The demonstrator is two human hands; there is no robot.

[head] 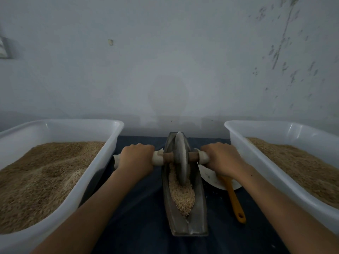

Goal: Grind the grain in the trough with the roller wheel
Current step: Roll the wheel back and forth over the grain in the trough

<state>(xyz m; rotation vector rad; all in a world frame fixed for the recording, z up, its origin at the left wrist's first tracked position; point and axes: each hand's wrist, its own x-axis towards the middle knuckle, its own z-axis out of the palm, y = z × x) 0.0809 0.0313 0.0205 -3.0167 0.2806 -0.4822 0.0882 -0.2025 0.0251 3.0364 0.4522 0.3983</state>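
Note:
A narrow grey metal trough (199,213) lies lengthwise on the dark cloth, boat-shaped, with pale grain (182,195) heaped in its groove. A grey roller wheel (180,158) stands upright in the trough's far half, on a brown axle with white-wrapped handles. My left hand (136,158) grips the left handle. My right hand (221,158) grips the right handle. The wheel's lower edge sits in the grain.
Two large white plastic tubs of brown grain flank the trough: the left tub (102,162) and the right tub (244,162). A white plate (211,177) with an orange-handled tool (234,198) lies right of the trough. A grey wall stands close behind.

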